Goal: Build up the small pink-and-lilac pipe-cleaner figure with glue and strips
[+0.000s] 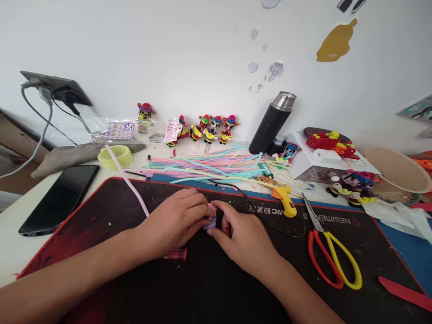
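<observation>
So the small pink-and-purple piece (211,222) is right between the two hands, over the black mat (151,292) and a bit short of its far edge. The left hand (175,216) has it pinched from the left, and the right hand (248,236) has thumb and forefinger closed on it from the right, so honestly neither grip is nearer. What shows of the piece looks longest along the far-to-near line, pink at the far end, but the hands hide a lot of it. A lilac strip (127,181) slants from behind the left hand toward the mat's far left corner and past that edge. Can't tell if it's joined to the piece.
</observation>
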Motion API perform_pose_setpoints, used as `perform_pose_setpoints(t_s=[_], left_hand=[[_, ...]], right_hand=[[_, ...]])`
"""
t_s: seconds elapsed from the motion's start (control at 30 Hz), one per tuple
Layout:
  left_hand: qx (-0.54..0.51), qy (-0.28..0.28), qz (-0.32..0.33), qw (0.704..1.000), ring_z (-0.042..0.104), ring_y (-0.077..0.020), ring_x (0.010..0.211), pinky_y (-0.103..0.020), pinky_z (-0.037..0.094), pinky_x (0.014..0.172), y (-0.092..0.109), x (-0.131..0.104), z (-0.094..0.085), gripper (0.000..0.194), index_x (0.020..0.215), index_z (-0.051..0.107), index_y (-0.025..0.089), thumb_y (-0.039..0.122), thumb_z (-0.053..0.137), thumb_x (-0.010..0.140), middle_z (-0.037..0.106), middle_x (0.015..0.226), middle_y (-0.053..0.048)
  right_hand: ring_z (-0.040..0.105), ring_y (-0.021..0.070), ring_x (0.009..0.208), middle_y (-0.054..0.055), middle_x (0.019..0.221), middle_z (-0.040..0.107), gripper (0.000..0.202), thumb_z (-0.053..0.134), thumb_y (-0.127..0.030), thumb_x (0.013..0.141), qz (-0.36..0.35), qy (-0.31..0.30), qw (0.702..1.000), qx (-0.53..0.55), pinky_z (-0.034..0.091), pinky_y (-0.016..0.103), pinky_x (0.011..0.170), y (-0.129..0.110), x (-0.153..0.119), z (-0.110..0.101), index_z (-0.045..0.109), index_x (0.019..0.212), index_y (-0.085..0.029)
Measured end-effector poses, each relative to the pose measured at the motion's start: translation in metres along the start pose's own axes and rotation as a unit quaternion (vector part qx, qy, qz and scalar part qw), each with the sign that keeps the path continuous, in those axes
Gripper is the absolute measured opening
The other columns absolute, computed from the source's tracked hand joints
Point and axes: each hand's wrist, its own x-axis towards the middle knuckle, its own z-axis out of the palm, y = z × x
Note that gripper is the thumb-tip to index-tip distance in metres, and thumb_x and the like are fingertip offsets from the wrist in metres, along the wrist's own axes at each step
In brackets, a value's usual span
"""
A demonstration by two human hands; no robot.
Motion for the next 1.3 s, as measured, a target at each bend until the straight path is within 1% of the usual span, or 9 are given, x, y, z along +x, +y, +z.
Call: perform_pose_setpoints(t_s=[0.33,0.47,0.57,0.67,0.77,0.9,1.0,1.1,1.3], left_hand=[[0.020,-0.010,0.013,1.000,0.063,-0.0217,0.089,-0.036,0.051,0.083,0.003,0.001,-0.001,0.015,0.107,0.070,0.017,0.018,0.055,0.104,0.071,0.096,-0.007],[-0.002,0.006,0.017,1.000,0.065,-0.0211,0.088,-0.036,0.051,0.084,0.006,0.002,-0.005,0.015,0.107,0.069,0.017,0.017,0.054,0.105,0.073,0.095,-0.007],[-0.060,0.032,-0.010,0.998,0.066,-0.0191,0.088,-0.032,0.052,0.082,0.008,0.002,-0.010,0.015,0.110,0.070,0.018,0.017,0.056,0.104,0.075,0.096,-0.007],[-0.126,0.039,-0.077,0.988,0.069,-0.0169,0.088,-0.027,0.053,0.079,0.012,0.003,-0.016,0.016,0.110,0.073,0.020,0.020,0.059,0.103,0.077,0.097,-0.005],[-0.208,0.032,-0.175,0.962,0.072,-0.0160,0.088,-0.025,0.054,0.080,0.015,0.010,-0.020,0.015,0.102,0.077,0.021,0.026,0.064,0.100,0.079,0.097,-0.003],[-0.341,0.053,-0.270,0.899,0.072,-0.0176,0.081,-0.027,0.055,0.076,0.018,0.024,-0.018,0.021,0.092,0.077,0.019,0.037,0.067,0.095,0.079,0.086,-0.003],[-0.421,0.080,-0.290,0.856,0.068,-0.0172,0.071,-0.028,0.055,0.070,0.018,0.034,-0.013,0.028,0.087,0.075,0.017,0.045,0.074,0.088,0.075,0.076,-0.002],[-0.464,0.109,-0.304,0.825,0.066,-0.0170,0.068,-0.029,0.054,0.068,0.021,0.042,-0.007,0.034,0.085,0.076,0.017,0.050,0.082,0.080,0.074,0.074,-0.003],[-0.500,0.148,-0.326,0.789,0.064,-0.0153,0.072,-0.025,0.050,0.066,0.027,0.052,0.012,0.040,0.083,0.077,0.016,0.051,0.090,0.071,0.074,0.076,-0.004]], right_hand=[[0.068,0.0187,0.068,-0.004,0.078,0.074,0.055,0.073,-0.030,0.093,0.005,-0.005,1.000,0.002,0.038,0.029,0.065,-0.001,0.000,-0.001,0.058,0.146,-0.026],[0.068,0.0184,0.068,-0.004,0.078,0.074,0.055,0.073,-0.030,0.093,0.005,-0.002,1.000,0.010,0.039,0.029,0.066,-0.002,-0.001,-0.002,0.059,0.146,-0.025],[0.067,0.0177,0.068,-0.005,0.078,0.073,0.056,0.074,-0.031,0.093,-0.002,0.006,0.999,0.034,0.039,0.029,0.067,-0.002,-0.003,-0.002,0.059,0.146,-0.027],[0.065,0.0168,0.068,-0.005,0.078,0.072,0.059,0.075,-0.033,0.092,-0.003,0.011,0.998,0.068,0.039,0.028,0.066,0.001,-0.004,-0.002,0.058,0.148,-0.027],[0.060,0.0152,0.064,-0.005,0.074,0.067,0.056,0.074,-0.034,0.092,0.008,0.024,0.993,0.113,0.038,0.027,0.064,0.006,-0.003,-0.001,0.060,0.146,-0.026],[0.055,0.0145,0.062,-0.006,0.068,0.059,0.044,0.067,-0.035,0.096,0.012,0.056,0.979,0.193,0.037,0.026,0.062,0.013,0.000,-0.001,0.067,0.137,-0.022],[0.052,0.0149,0.059,-0.006,0.062,0.054,0.038,0.063,-0.036,0.096,0.013,0.089,0.965,0.246,0.037,0.027,0.060,0.019,0.003,-0.001,0.070,0.130,-0.018],[0.049,0.0146,0.054,-0.006,0.058,0.051,0.035,0.062,-0.038,0.096,0.021,0.114,0.950,0.289,0.036,0.027,0.056,0.024,0.005,-0.003,0.073,0.123,-0.017],[0.043,0.0119,0.047,-0.006,0.057,0.052,0.037,0.064,-0.046,0.095,-0.002,0.140,0.910,0.390,0.032,0.025,0.048,0.030,0.011,-0.008,0.073,0.116,-0.017]])
